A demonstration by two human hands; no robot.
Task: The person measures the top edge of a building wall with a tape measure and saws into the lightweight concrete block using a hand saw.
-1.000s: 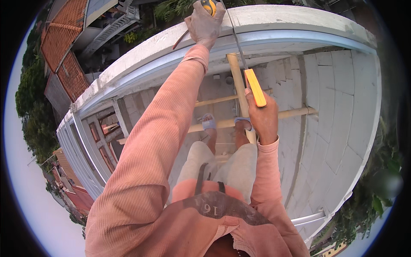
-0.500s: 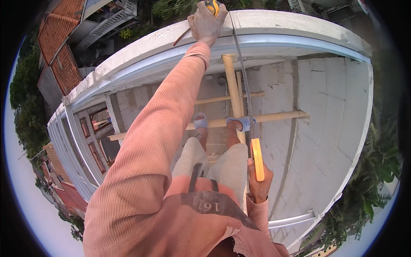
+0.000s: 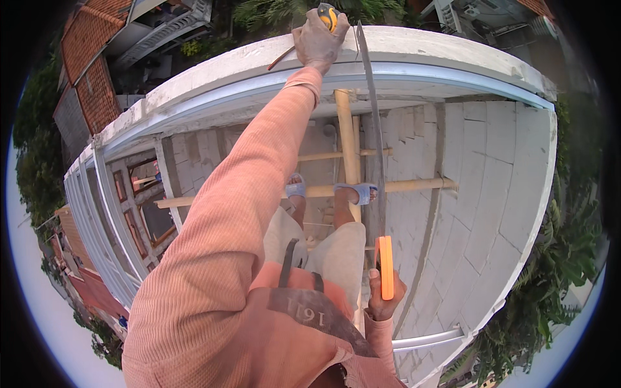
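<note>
The tape measure, yellow and black, sits at the top of the view against the white concrete wall cap. The left hand is clenched around its case, arm fully extended upward in a salmon ribbed sleeve. A thin dark rod-like item projects from the same hand toward the left; its kind cannot be determined.

The steel tape blade runs from the case down across the grey block wall to the orange level. The right hand grasps the lower part of the level, fingers closed around it, close to the person's hip. The blade end meets the top of the level; whether the two are attached cannot be determined.

Both feet, in blue sandals, stand on a horizontal bamboo pole of the scaffold. A vertical bamboo pole rises just beside the blade. A grey metal channel follows the underside of the cap. Tiled roofs lie far below at left.
</note>
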